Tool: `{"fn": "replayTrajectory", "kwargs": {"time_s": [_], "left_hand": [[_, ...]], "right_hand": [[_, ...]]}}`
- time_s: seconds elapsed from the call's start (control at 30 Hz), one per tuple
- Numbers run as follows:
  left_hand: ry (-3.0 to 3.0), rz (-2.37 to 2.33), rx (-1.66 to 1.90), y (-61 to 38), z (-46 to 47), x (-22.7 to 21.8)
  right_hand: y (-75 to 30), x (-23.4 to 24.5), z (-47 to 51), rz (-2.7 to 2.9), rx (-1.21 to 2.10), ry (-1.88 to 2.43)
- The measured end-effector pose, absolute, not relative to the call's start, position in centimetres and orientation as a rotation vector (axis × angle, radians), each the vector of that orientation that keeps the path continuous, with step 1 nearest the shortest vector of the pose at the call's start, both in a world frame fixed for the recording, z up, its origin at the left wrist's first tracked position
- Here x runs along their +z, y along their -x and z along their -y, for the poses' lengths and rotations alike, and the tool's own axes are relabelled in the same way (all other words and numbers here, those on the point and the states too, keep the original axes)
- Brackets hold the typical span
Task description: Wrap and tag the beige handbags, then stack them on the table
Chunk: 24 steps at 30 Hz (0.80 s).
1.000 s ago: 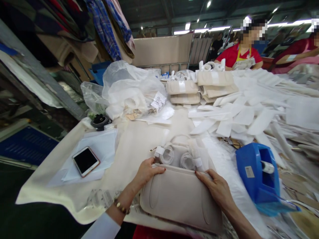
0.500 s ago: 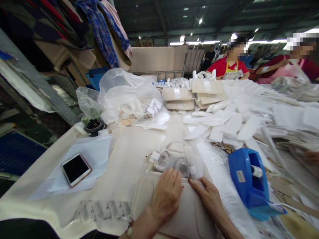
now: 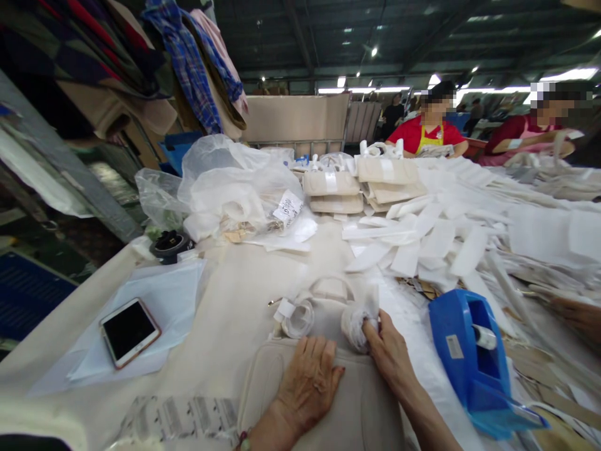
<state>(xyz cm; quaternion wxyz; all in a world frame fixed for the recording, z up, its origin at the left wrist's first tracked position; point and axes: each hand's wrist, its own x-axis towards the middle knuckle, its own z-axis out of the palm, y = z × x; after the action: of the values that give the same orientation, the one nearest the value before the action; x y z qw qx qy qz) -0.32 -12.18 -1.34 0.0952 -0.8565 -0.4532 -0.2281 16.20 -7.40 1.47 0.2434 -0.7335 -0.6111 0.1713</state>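
Observation:
A beige bag [image 3: 357, 401] lies in front of me with a top handle [image 3: 331, 285] beyond its edge. My left hand [image 3: 310, 379] rests on the bag, palm down, its fingers extended to the top edge and the thumb out to the side. At the bag's right end, my right hand [image 3: 387, 344] pinches a coiled strap [image 3: 354, 326] bundled in white wrapping. Another wrapped strap coil [image 3: 299, 318] sits at the left end, beside a small metal clasp [image 3: 272, 303]. The right fingertips are partly hidden by the wrapping.
A blue tape dispenser [image 3: 464, 357] stands to the right. On the left, a phone [image 3: 129, 332] lies on papers [image 3: 185, 288]. Farther back are plastic bags [image 3: 235, 181], stacked beige bags [image 3: 331, 183] and white padding pieces [image 3: 422, 238]. Co-workers [image 3: 429, 131] sit across; someone's hand [image 3: 575, 316] shows at right.
My right hand has moved from the bag's top edge up to the right strap coil and taken hold of it. My left hand stays on the bag, its fingers flatter.

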Motion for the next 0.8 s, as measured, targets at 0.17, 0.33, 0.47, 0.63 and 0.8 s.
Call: {"fn": "replayTrajectory", "kwargs": {"time_s": [0.17,0.33,0.47,0.63,0.8], "left_hand": [[2.625,1.447,-0.516,-0.2,11.5,-0.9],[2.647,1.41,-0.839,0.5,11.8,-1.6],[2.495,1.245,-1.195,2.2,12.1,-0.6],[1.988,1.916,-1.061,4.0,8.5,1.9],[2.29,2.213,-0.894,4.8,5.9,2.4]], "right_hand": [[-15.9,1.7,8.5,1.678,0.359,2.014],[-13.4,-0.9,11.7,1.809,-0.008,1.316],[-12.3,-3.9,12.4,1.798,-0.197,1.29],[-12.2,-3.5,12.0,1.879,-0.132,1.308],[-12.0,-2.6,12.3,1.904,-0.139,1.333]]}}
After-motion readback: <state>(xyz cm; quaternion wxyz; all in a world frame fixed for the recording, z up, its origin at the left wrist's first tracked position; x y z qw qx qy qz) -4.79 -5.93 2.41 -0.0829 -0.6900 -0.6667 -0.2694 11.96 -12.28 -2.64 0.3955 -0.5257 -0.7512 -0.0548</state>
